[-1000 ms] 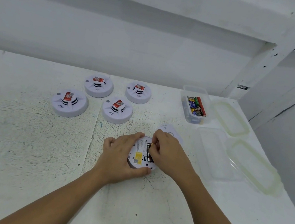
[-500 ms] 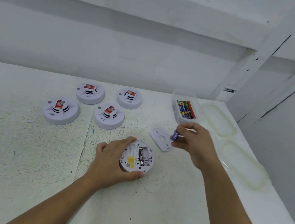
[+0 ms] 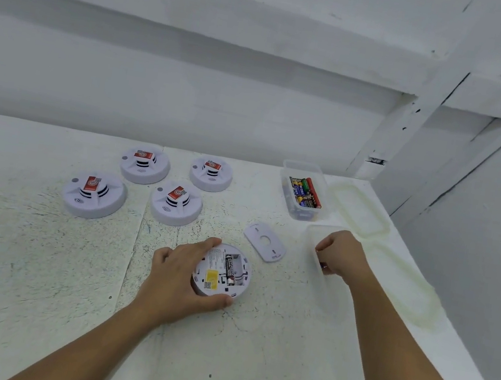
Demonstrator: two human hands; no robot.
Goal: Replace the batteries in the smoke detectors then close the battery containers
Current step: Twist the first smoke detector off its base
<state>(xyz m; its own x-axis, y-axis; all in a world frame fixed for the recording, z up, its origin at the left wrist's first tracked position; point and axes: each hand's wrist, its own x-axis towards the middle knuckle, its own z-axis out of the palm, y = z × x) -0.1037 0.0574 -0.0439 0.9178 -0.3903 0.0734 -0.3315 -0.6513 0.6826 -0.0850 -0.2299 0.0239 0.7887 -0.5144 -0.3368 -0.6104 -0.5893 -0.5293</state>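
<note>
left hand (image 3: pixel 178 274) grips open detector (image 3: pixel 222 271) | right hand (image 3: pixel 342 255) pinches battery (image 3: pixel 324 264)

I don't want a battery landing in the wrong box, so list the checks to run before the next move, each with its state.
1. Left hand steadies the open detector: ok.
2. Right hand grips the held battery: ok, though only its purple tip shows.
3. Right hand is at the lidless clear container: ok.
4. Compartment emptied: not ok, the black battery sits inside.
5. Fresh batteries in the far container, uncovered: ok.
6. Cover lies beside the detector: ok.
</note>
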